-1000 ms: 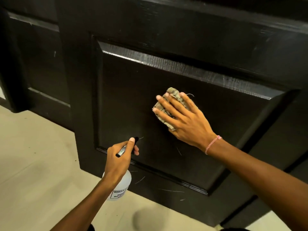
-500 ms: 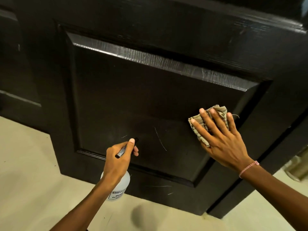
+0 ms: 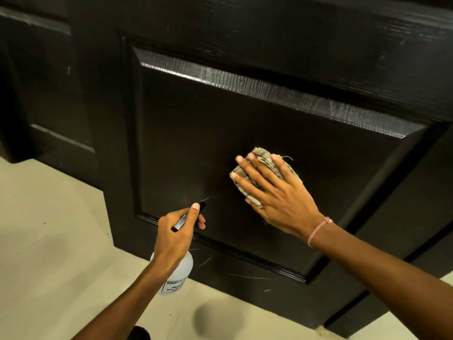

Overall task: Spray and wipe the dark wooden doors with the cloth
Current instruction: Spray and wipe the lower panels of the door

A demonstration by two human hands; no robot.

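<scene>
A dark wooden door [image 3: 220, 133] with a raised lower panel fills most of the head view. My right hand [image 3: 277, 195] lies flat with straight fingers on a folded beige cloth [image 3: 259, 158], pressing it against the middle of the panel. My left hand [image 3: 174, 236] grips the neck of a clear spray bottle [image 3: 177, 273] near the panel's lower left corner, thumb on top of its black nozzle, which points at the door. Pale scratches mark the door's bottom rail.
A second dark door [image 3: 49, 94] stands further back on the left. Pale floor [image 3: 49, 241] runs below both doors. A dark gap shows along the door's right edge [image 3: 348, 312].
My right hand slid the cloth from the panel's right side back to its middle, after first moving right. The left hand and bottle kept their place by the lower left corner.
</scene>
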